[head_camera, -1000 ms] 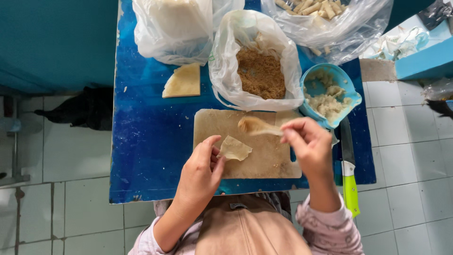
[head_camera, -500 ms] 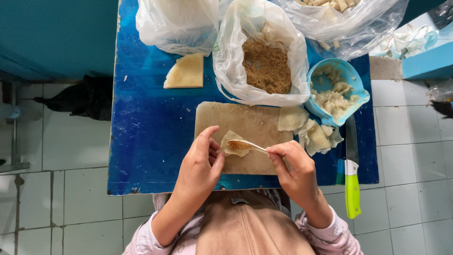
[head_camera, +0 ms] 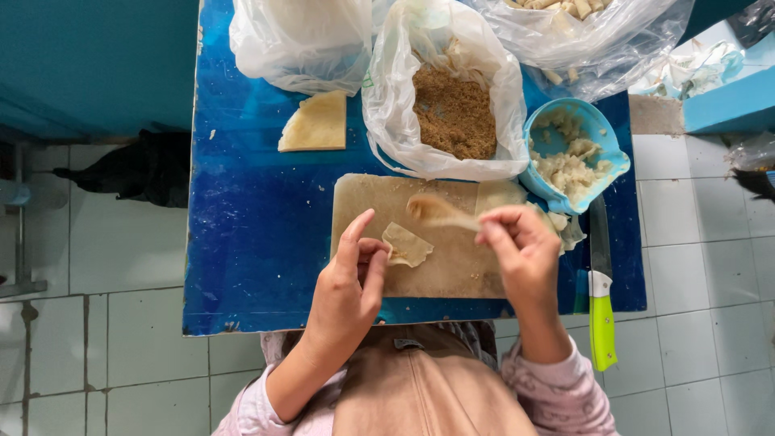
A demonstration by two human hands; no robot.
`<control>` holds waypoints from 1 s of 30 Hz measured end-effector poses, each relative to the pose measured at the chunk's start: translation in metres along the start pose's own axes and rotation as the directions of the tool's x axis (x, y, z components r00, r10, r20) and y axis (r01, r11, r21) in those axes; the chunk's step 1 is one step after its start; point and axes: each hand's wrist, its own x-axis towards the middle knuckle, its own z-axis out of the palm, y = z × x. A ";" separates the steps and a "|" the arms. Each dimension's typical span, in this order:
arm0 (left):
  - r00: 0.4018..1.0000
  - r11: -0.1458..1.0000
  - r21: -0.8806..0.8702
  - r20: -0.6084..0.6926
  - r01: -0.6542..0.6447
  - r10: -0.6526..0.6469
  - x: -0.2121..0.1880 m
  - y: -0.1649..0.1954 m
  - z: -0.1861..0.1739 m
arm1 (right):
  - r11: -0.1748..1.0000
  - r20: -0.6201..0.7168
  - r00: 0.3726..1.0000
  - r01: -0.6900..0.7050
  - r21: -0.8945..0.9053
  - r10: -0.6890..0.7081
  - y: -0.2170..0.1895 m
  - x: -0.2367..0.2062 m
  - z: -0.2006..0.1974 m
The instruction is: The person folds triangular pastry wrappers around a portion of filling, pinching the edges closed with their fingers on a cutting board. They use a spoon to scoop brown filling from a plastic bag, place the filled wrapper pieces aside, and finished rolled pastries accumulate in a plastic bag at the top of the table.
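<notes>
While one folded dough wrapper (head_camera: 406, 245) lies on the single cutting board (head_camera: 452, 266), the left hand (head_camera: 349, 289) pinches its edge with loosely curled fingers; the right hand (head_camera: 521, 252) grips one blurred spoon (head_camera: 440, 211). Three plastic bags, one blue bowl (head_camera: 601, 137) and one green-handled knife (head_camera: 601, 299) surround them.

Knife (head_camera: 601, 291) right of cutting board (head_camera: 436, 266)
</notes>
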 end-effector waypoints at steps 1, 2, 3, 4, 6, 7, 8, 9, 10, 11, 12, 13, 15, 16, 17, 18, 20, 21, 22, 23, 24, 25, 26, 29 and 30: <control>1.000 1.000 0.006 -0.010 0.004 -0.004 -0.001 0.000 0.001 | 0.999 -0.037 0.999 0.038 0.025 -0.037 0.000 0.009 0.000; 0.999 0.998 0.045 -0.020 -0.037 0.038 -0.001 0.000 0.001 | 0.994 -0.065 0.992 0.103 -0.022 -0.104 -0.001 0.019 0.002; 0.996 0.993 0.084 -0.029 -0.081 0.084 -0.001 0.000 0.001 | 0.983 -0.090 0.981 0.168 -0.070 -0.174 -0.003 0.031 0.005; 0.991 0.985 0.123 -0.036 -0.125 0.130 0.000 -0.001 0.001 | 0.966 -0.113 0.963 0.231 -0.120 -0.244 -0.006 0.044 0.008; 0.980 0.960 0.208 -0.029 -0.186 0.196 0.001 -0.001 0.002 | 0.917 -0.119 0.919 0.352 -0.186 -0.377 -0.014 0.072 0.020; 0.974 0.944 0.250 -0.022 -0.214 0.227 0.002 0.000 0.003 | 0.892 -0.113 0.902 0.381 -0.243 -0.416 -0.019 0.086 0.025; 0.974 0.942 0.260 -0.019 -0.214 0.227 0.003 0.000 0.003 | 0.862 -0.104 0.885 0.408 -0.300 -0.454 -0.025 0.099 0.031; 0.973 0.938 0.270 -0.018 -0.215 0.228 0.004 0.001 0.004 | 0.828 -0.091 0.866 0.433 -0.356 -0.492 -0.030 0.105 0.035; 0.973 0.936 0.280 -0.016 -0.215 0.228 0.005 0.001 0.004 | 0.681 -0.029 0.783 0.521 -0.515 -0.621 -0.035 0.104 0.038; 0.973 0.932 0.290 -0.011 -0.216 0.229 0.005 0.002 0.004 | 0.496 0.060 0.688 0.578 -0.648 -0.723 -0.040 0.103 0.039; 0.973 0.928 0.302 -0.011 -0.218 0.232 0.004 0.003 0.004 | 0.282 0.172 0.582 0.606 -0.744 -0.795 -0.045 0.101 0.040; 0.973 0.925 0.313 -0.014 -0.215 0.231 0.005 0.003 0.003 | 0.417 0.141 0.684 0.580 -0.700 -0.715 -0.048 0.090 0.040; 0.971 0.924 0.308 -0.002 -0.225 0.237 0.005 0.003 0.001 | 0.574 0.205 0.840 0.501 -0.648 -0.502 -0.052 0.055 0.041; 0.971 0.924 0.305 0.004 -0.229 0.240 0.006 0.003 0.000 | 0.596 0.281 0.881 0.466 -0.654 -0.380 -0.052 0.040 0.042; 0.973 0.927 0.303 0.007 -0.221 0.230 0.006 0.003 0.000 | 0.601 0.384 0.889 0.454 -0.658 -0.250 -0.052 0.026 0.042; 0.975 0.929 0.301 0.013 -0.215 0.222 0.006 0.002 0.000 | 0.605 0.473 0.874 0.439 -0.665 -0.114 -0.051 0.012 0.043; 0.977 0.931 0.300 0.025 -0.209 0.211 0.008 0.001 -0.001 | 0.616 0.469 0.868 0.460 -0.639 -0.162 -0.047 -0.002 0.048; 0.978 0.931 0.300 0.030 -0.207 0.208 0.009 0.001 -0.001 | 0.621 0.464 0.866 0.470 -0.627 -0.187 -0.046 -0.005 0.049; 0.978 0.931 0.302 0.035 -0.206 0.205 0.009 0.001 -0.001 | 0.635 0.454 0.873 0.453 -0.625 -0.176 -0.045 -0.007 0.050; 0.980 0.933 0.299 0.043 -0.199 0.195 0.009 0.002 -0.002 | 0.649 0.444 0.880 0.439 -0.622 -0.170 -0.045 -0.008 0.051; 0.981 0.934 0.299 0.047 -0.194 0.189 0.009 0.002 -0.002 | 0.661 0.435 0.885 0.428 -0.616 -0.167 -0.044 -0.007 0.051; 0.982 0.936 0.298 0.048 -0.187 0.181 0.010 0.003 -0.002 | 0.734 0.405 0.905 0.361 -0.575 -0.128 -0.045 -0.007 0.051; 0.982 0.936 0.299 0.046 -0.186 0.181 0.010 0.003 -0.002 | 0.799 0.380 0.921 0.289 -0.528 -0.082 -0.046 -0.008 0.050; 0.983 0.937 0.300 0.033 -0.180 0.179 0.010 0.004 -0.001 | 0.923 0.309 0.950 0.082 -0.376 0.041 -0.046 -0.009 0.050; 0.982 0.937 0.298 0.027 -0.184 0.184 0.010 0.003 -0.001 | 0.947 0.285 0.955 0.017 -0.321 0.079 -0.046 -0.009 0.050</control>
